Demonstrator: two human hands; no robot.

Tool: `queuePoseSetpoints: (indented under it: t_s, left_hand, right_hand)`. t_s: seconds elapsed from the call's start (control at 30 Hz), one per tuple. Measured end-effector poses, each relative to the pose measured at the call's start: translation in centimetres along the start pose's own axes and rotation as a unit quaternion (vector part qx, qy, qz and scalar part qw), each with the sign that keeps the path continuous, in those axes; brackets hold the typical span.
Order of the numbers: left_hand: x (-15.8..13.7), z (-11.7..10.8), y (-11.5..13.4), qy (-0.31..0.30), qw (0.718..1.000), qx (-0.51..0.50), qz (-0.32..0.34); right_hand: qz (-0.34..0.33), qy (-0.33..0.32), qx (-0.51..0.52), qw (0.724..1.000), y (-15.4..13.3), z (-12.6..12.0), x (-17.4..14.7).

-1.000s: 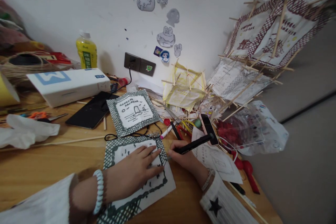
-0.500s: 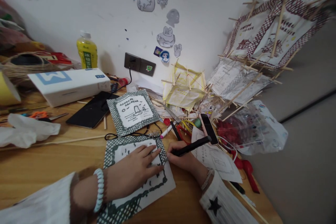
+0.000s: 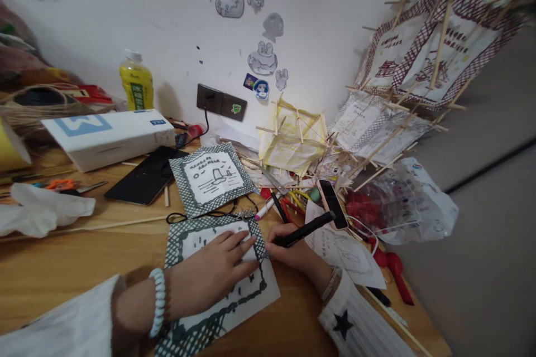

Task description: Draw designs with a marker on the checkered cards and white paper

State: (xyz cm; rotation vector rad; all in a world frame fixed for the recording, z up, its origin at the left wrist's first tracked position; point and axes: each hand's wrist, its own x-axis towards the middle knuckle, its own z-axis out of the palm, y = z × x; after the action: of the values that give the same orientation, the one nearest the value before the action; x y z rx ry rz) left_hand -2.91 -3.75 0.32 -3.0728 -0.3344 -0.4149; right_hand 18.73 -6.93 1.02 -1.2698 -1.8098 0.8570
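Observation:
A sheet of paper [image 3: 251, 301] with a dark green cross-hatched border lies on the wooden table in front of me. My left hand [image 3: 220, 268] rests flat on it, fingers spread, covering part of the drawing inside the border. In my right hand [image 3: 291, 248] is a black marker pen [image 3: 307, 228], gripped between thumb and fingers. Its tip sits at the sheet's right border, mostly hidden by my fingers. Just beyond lies a finished-looking card [image 3: 213, 178] with the same green lattice border and a boat drawing.
A black tablet-like slab [image 3: 144, 175], a white box [image 3: 111, 136] and a yellow drink bottle [image 3: 137, 81] stand to the left. At right are a phone [image 3: 333, 203], scattered pens, a plastic bag [image 3: 412, 201] and stick-framed paper lanterns [image 3: 293, 136]. Orange scissors [image 3: 62, 184] lie far left.
The view has shifted very slightly. Both hands keep nearly the same place, the right one still holding the marker at the sheet's right border.

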Motion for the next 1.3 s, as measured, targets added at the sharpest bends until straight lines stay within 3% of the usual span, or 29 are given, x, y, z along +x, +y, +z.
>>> queuePoseSetpoints:
  t_s: [0.33,0.6,0.83,0.97,1.17,1.3]
  left_hand:
    - [0.0,0.0,0.1,0.006,1.000,-0.005,-0.007]
    - [-0.1,0.0,0.0,-0.014,0.999,-0.029,-0.010]
    - [-0.2,-0.3,0.0,-0.014,0.999,-0.033,-0.018]
    - [-0.3,-0.1,-0.2,-0.019,1.000,0.000,0.005]
    - [-0.2,-0.9,-0.1,0.035,0.998,-0.001,0.046]
    - [0.1,-1.8,0.2,0.032,0.998,0.007,0.057]
  right_hand:
    - [-0.031,-0.011,-0.037,0.999,0.4,0.1,-0.1]
    - [0.009,-0.031,-0.015,0.999,1.2,-0.3,-0.1]
    - [0.044,0.059,0.051,0.996,0.8,-0.1,0.2]
    - [0.001,0.092,0.086,0.992,1.3,0.1,0.5]
    - [-0.017,0.110,-0.114,0.987,2.2,0.6,1.3]
    - [-0.018,0.122,-0.136,0.983,1.8,1.1,1.3]
